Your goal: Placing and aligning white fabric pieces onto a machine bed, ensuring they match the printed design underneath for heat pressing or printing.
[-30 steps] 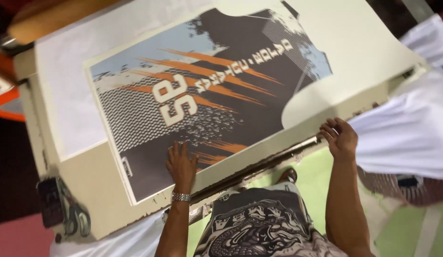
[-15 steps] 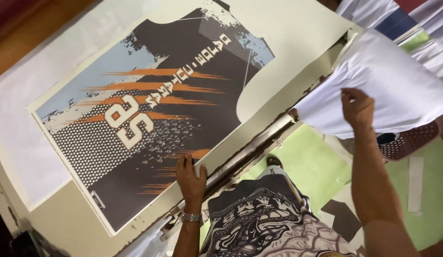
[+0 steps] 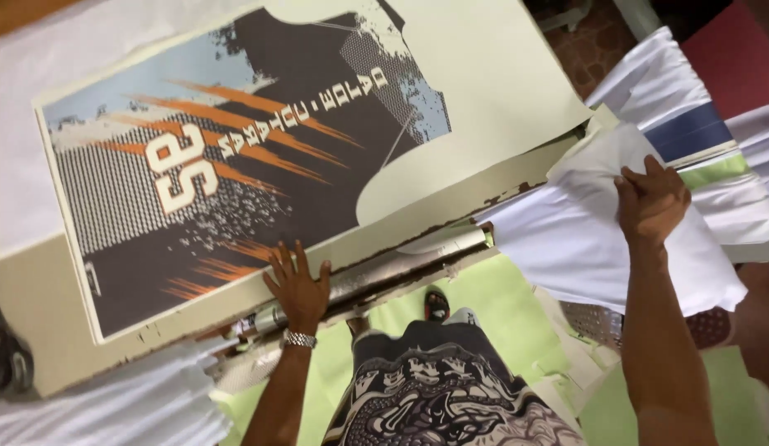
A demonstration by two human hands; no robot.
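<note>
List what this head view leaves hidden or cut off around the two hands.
- Left hand: palm hidden, pressed flat on the printed sheet at the table edge.
- Right hand: fingertips buried in the white fabric.
- Fabric stack: cut off by the right frame edge.
- Floor: blocked by the person's patterned clothing.

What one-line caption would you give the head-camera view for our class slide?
Left hand rests flat on the edge of a printed jersey sheet while right hand grips white fabric.
</note>
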